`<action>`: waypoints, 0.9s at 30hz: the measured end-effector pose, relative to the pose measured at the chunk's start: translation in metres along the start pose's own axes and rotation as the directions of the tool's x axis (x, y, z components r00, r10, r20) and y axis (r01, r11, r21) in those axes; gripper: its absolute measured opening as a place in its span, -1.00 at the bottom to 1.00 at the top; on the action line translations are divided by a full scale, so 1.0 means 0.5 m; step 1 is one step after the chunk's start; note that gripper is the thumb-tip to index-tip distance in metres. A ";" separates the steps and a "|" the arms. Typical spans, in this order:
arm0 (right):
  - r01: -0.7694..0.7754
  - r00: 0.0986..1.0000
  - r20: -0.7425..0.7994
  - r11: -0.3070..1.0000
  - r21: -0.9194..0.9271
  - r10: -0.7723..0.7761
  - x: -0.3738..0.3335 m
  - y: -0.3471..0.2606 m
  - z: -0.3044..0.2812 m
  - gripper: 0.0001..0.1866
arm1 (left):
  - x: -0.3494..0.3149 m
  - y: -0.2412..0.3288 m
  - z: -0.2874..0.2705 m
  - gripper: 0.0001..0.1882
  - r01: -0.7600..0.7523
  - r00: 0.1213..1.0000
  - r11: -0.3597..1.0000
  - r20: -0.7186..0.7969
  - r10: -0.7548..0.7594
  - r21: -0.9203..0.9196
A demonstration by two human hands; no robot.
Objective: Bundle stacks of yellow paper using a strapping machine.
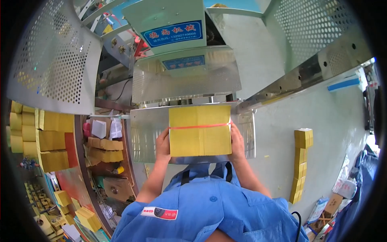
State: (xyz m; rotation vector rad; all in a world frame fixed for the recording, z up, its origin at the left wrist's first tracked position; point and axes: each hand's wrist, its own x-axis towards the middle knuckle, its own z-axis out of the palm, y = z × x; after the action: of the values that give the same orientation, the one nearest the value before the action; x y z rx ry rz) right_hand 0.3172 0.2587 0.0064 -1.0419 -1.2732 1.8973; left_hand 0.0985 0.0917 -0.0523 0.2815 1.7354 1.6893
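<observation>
A yellow bundle [200,143], apparently stacked paper in two blocks side by side, is in front of me over a shiny metal tray [149,131]. One red strap [201,126] runs across its top from side to side. My left hand [163,144] grips the bundle's left side, and my right hand [237,141] grips the right side. Most of my fingers are hidden behind its edges. Whether the bundle rests on the tray or is held just above it, I cannot tell.
Beyond the tray stands a machine with a sloped metal cover [187,76]. Perforated panels flank it at left [56,60] and right [310,32]. Yellow stacks [54,139] fill the left side. A row of yellow blocks [300,165] lies on the floor at right.
</observation>
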 end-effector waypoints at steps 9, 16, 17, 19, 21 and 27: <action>0.099 0.985 -0.133 0.993 -0.061 -0.107 -0.011 0.061 -0.037 -0.50 | -0.019 0.029 0.056 -0.65 -0.309 0.949 0.809 0.107 0.296 0.500; 0.062 0.994 -0.102 0.988 0.144 -0.048 -0.033 0.019 -0.068 -0.52 | -0.061 0.077 0.114 -0.71 -0.427 0.892 0.675 0.157 0.425 0.601; 0.060 0.994 -0.104 0.987 0.146 -0.045 -0.038 0.023 -0.077 -0.52 | -0.067 0.072 0.118 -0.71 -0.426 0.892 0.674 0.159 0.422 0.603; 0.057 0.993 -0.108 0.991 0.121 -0.044 -0.048 0.033 -0.096 -0.52 | -0.069 0.052 0.124 -0.72 -0.430 0.887 0.677 0.138 0.441 0.597; 0.047 0.996 -0.086 0.988 0.144 -0.034 -0.050 0.028 -0.102 -0.52 | -0.066 0.013 0.105 -0.72 -0.464 0.875 0.661 0.192 0.443 0.590; 0.105 0.992 -0.078 0.993 0.057 -0.100 -0.045 0.043 -0.151 -0.52 | -0.104 -0.026 0.141 -0.72 -0.121 0.991 0.976 0.077 0.109 0.182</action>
State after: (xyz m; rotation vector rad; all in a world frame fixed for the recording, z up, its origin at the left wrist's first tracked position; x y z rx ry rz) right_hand 0.3926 0.2666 -0.0245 -0.9883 -1.1962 1.7914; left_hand 0.1831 0.1150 -0.0418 0.5273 1.8613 1.5792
